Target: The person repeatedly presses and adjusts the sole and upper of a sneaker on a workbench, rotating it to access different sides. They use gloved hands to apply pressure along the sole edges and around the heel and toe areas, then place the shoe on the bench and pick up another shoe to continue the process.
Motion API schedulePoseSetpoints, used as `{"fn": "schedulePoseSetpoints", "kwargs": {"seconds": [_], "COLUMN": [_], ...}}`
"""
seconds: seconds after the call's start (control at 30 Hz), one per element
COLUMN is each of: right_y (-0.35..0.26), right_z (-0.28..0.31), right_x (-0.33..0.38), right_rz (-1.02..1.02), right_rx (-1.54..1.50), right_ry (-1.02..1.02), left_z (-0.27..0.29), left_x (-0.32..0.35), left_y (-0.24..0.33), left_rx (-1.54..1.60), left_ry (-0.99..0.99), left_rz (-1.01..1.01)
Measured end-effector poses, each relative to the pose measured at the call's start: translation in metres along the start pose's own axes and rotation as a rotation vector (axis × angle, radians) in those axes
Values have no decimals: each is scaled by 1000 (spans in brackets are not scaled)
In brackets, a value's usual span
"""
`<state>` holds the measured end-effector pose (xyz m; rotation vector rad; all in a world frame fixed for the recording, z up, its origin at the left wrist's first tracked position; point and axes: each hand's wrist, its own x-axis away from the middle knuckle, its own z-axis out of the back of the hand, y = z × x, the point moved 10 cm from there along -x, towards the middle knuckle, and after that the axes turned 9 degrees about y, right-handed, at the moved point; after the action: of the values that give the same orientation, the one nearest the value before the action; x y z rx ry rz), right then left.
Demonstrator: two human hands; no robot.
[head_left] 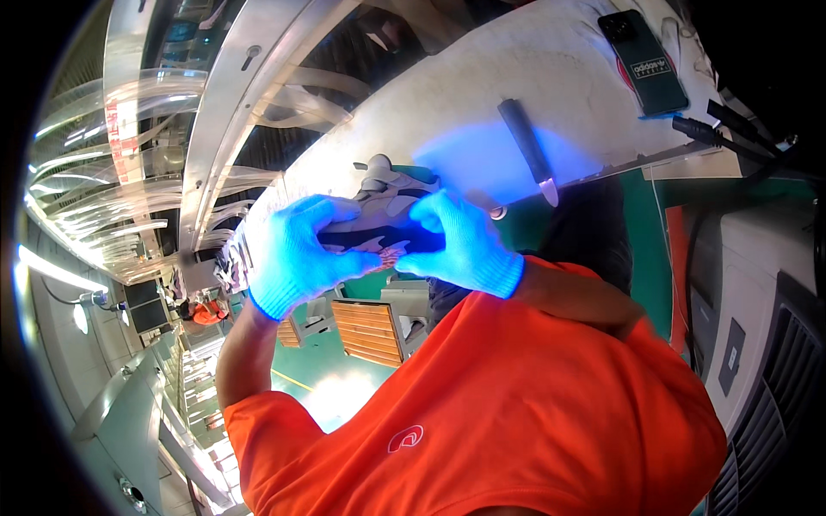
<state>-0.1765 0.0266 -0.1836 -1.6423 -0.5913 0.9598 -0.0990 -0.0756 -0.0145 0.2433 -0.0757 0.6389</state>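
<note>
I hold a grey, white and dark sneaker in front of my chest with both hands. Both hands wear knit gloves that glow bright blue. My left hand wraps the shoe's left side with the fingers curled over its top. My right hand grips the right side, thumb toward the middle. The hands almost meet over a dark part of the shoe, hiding most of its lower half. My orange shirt fills the lower part of the view.
A white worktable lies beyond the shoe, lit blue near it. On it are a dark pen-like tool with a pale tip, a dark phone and black cables. A grey machine stands right, a metal frame left.
</note>
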Motion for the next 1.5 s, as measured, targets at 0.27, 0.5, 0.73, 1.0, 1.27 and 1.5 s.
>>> {"fn": "schedulePoseSetpoints", "kwargs": {"seconds": [0.27, 0.5, 0.73, 1.0, 1.27, 1.5], "right_y": [9, 3, 6, 19, 10, 10], "right_z": [-2, -7, -11, -32, -58, -61], "right_x": [10, -1, -8, -21, -17, -18], "right_rz": [-110, 34, -33, -236, -64, -51], "right_rx": [38, 28, 30, 125, 262, 253], "right_ry": [-24, -10, -6, -226, -208, -199], "left_z": [-1, -6, -6, -15, -68, -95], "left_x": [-1, 4, 6, 16, 11, 1], "left_y": [17, -6, -19, -53, -114, -102], "left_rx": [-74, -15, 47, 170, 55, 33], "left_ry": [68, 47, 76, 51, -526, -575], "left_rz": [-199, -211, -282, -199, 384, 447]}}
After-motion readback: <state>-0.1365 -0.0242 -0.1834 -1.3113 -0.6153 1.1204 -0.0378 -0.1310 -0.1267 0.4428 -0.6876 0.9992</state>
